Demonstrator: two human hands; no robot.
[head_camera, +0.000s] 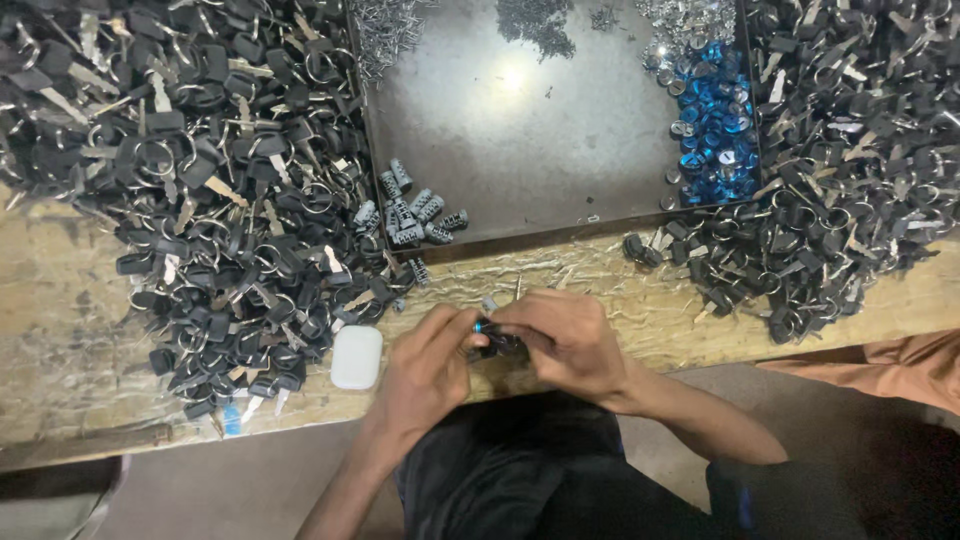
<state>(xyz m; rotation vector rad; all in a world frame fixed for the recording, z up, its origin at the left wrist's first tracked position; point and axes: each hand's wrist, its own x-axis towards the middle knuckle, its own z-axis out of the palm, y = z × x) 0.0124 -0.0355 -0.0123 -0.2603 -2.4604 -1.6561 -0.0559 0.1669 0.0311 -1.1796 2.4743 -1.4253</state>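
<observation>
My left hand (425, 365) and my right hand (565, 340) meet at the front edge of a worn wooden bench (60, 340). Together they pinch a small black key part with a blue cap (490, 335); the fingers hide most of it. A thin metal blade (517, 288) sticks up just behind my fingers. Several grey lock cylinders (415, 215) lie in the near left corner of a dark metal tray (520, 120), straight behind my hands.
A large heap of black-headed keys on rings (215, 180) covers the bench's left side, another heap (830, 150) the right. Blue caps (715, 125) and silver caps (685, 25) fill the tray's right side. A small white case (357, 357) lies left of my left hand.
</observation>
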